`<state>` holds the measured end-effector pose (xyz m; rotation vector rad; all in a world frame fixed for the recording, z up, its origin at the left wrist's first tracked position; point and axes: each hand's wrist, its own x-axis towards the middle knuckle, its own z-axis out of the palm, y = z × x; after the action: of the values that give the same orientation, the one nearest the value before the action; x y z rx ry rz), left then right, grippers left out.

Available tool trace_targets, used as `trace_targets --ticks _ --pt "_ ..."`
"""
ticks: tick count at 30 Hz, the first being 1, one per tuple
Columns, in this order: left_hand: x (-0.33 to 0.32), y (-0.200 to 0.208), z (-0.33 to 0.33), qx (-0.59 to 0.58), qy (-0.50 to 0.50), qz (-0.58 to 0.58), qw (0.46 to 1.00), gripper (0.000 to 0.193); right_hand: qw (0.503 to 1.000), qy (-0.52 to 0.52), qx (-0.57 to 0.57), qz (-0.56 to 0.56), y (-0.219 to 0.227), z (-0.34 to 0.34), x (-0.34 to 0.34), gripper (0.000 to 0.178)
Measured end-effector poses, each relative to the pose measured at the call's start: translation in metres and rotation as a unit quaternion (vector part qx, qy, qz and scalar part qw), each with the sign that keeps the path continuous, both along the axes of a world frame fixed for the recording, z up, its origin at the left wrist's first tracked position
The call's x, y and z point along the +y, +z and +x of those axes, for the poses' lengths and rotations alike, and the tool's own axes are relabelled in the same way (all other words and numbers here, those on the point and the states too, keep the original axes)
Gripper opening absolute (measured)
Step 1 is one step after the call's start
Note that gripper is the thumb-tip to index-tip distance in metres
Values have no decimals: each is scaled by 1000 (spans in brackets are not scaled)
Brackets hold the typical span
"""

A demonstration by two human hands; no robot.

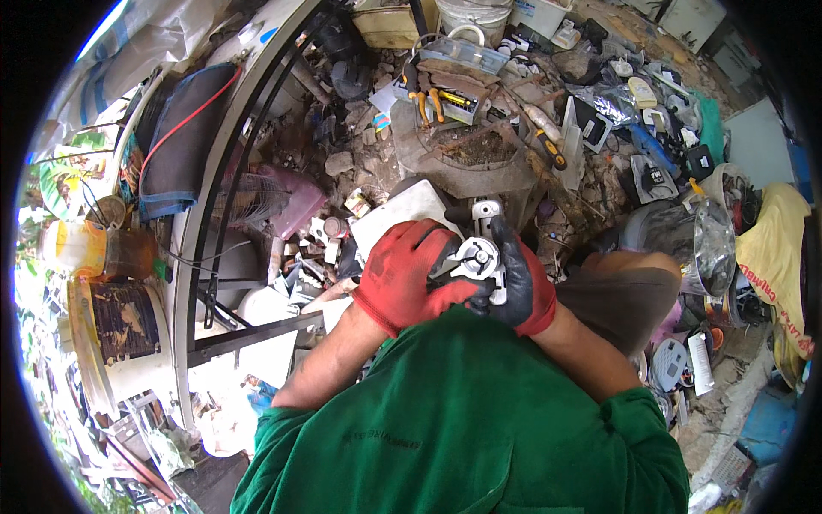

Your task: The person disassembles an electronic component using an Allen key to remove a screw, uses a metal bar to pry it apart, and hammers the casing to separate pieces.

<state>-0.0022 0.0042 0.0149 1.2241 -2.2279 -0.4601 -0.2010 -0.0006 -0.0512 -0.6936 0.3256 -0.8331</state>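
Note:
In front of my green shirt I hold a silver-white mechanical part [479,257], with a round spoked hub in the middle and a narrow arm at its upper end. I cannot make out its exact kind. My left hand [409,276], in a red glove with dark fingertips, closes on the hub's left side. From the right, my right hand [524,278] grips the part's edge, its black-coated fingers along it and the red cuff towards my wrist. A white flat panel [398,218] lies just beyond my left hand.
Ahead lie orange-handled pliers [421,96], a yellow-black screwdriver [550,151] and a clear plastic box [467,56]. A white bucket [476,15] stands behind. Scrap and electronics [642,103] crowd the right. A metal frame [190,257] rises at left.

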Motion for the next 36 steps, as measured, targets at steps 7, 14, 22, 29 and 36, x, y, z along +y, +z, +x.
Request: trace_targets --ticks 7,14,22,29,36 --pt "-3 -15 4 27 7 37 999 66 935 -179 210 -220 12 7 4 52" --pt "-2 -37 7 166 -17 123 978 69 936 -237 242 -98 2 4 6 57" --pt "6 -34 8 337 -20 218 916 73 880 -265 255 -301 23 4 7 61" --pt "14 -26 3 450 -14 290 844 69 868 -250 200 -379 10 1 11 61" --pt "15 -4 4 235 -21 160 959 59 868 -273 214 -356 1 0 11 61"
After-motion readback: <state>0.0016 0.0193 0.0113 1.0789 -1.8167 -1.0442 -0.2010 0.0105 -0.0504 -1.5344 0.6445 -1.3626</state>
